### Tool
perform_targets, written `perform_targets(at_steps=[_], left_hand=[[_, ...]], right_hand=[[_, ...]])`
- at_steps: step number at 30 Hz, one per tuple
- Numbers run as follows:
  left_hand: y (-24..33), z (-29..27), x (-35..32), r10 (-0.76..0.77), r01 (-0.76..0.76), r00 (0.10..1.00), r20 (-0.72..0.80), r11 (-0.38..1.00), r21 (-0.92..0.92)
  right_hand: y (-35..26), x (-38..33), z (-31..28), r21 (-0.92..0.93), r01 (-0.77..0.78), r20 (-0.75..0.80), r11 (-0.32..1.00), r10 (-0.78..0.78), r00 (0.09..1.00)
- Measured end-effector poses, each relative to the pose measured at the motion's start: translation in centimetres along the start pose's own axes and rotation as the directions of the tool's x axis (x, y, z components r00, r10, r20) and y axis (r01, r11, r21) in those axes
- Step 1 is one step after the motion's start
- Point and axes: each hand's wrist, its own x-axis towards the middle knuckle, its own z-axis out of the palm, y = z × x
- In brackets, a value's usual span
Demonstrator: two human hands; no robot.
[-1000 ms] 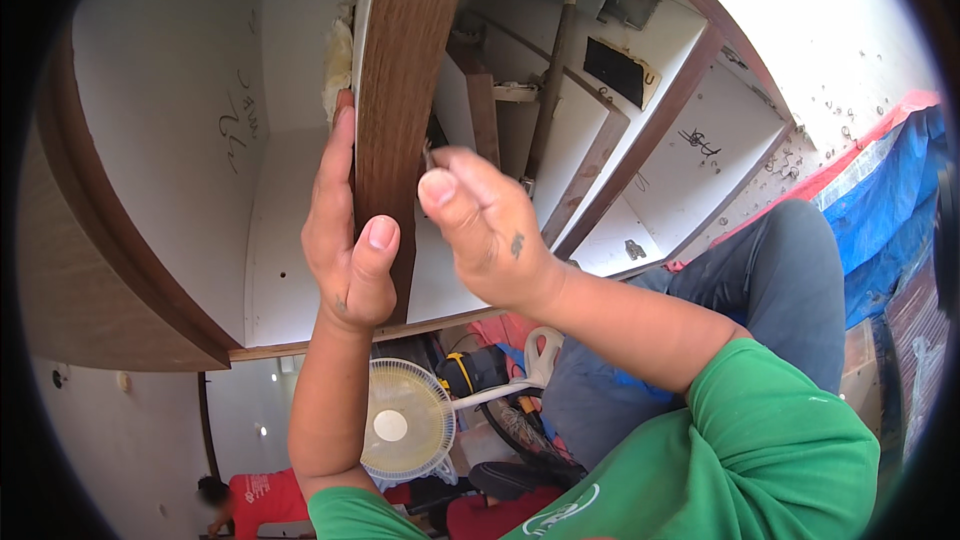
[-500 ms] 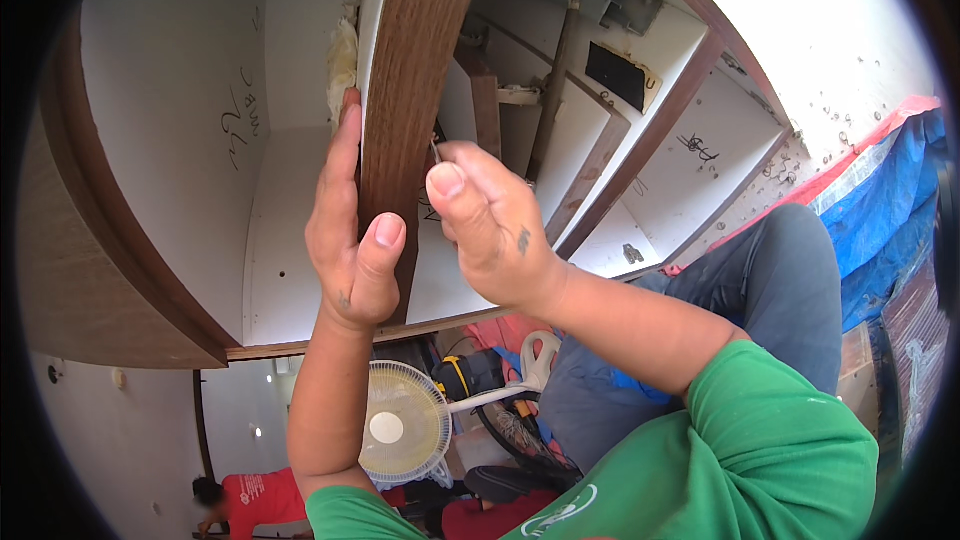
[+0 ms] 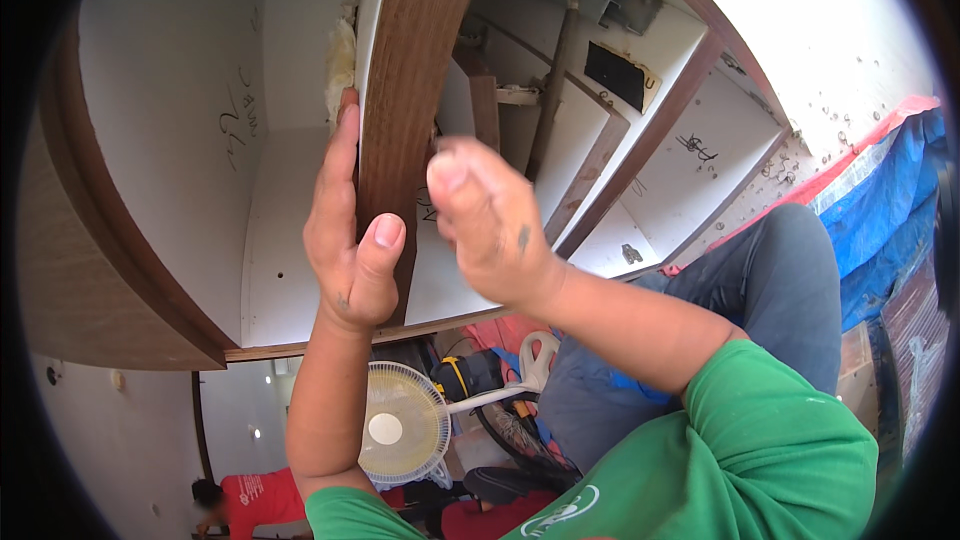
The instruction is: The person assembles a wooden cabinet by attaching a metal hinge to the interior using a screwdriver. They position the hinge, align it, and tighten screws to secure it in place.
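Observation:
My left hand point(image 3: 348, 230) lies along the left side of a brown wood-grain divider point(image 3: 415, 60) in a white-lined cabinet. Its fingers are stretched out flat, and the thumb rests over the divider's front edge. On the other side of that divider is my right hand point(image 3: 490, 215), with thumb and fingers drawn together in a pinch. Motion blurs its thumb tip, and whatever it grips is too small and hidden to make out. A wad of pale yellowish material point(image 3: 341, 65) sits just above my left fingertips, against the divider's left side.
Loose brown-edged boards point(image 3: 590, 165) lean inside the right compartment, near a black rectangular opening point(image 3: 615, 75). Below the cabinet stand a round fan point(image 3: 388, 428) and a yellow-black tool point(image 3: 468, 376). A person in a red shirt point(image 3: 262, 502) is at lower left. Blue sheeting point(image 3: 880, 210) hangs at right.
My right hand has shifted very slightly and its thumb is now blurred. A thin metallic bit visible at its fingertips before no longer shows clearly. My left hand stays put.

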Motion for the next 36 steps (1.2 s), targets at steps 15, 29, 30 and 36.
perform_targets(at_steps=[15,29,30,36], left_hand=[[-0.5,0.5,0.4,0.212,-0.203,0.976,-0.058,0.970,0.136],[0.0,1.4,-0.2,0.216,-0.143,0.964,-0.155,0.912,0.384],[-0.1,1.3,-0.2,0.233,-0.160,0.958,-0.168,0.918,0.363],[-0.5,0.6,-0.7,0.256,-0.204,0.948,-0.191,0.945,0.254]], right_hand=[[-2.9,3.0,-1.8,0.152,0.141,-0.106,0.978,-0.126,0.986],[-4.5,0.5,-0.8,0.034,-0.114,0.075,0.993,0.111,0.991],[-4.7,-0.1,-0.4,0.045,-0.143,0.104,0.989,0.138,0.985],[-6.1,-3.4,0.5,-0.029,-0.290,0.097,0.957,0.292,0.952]])
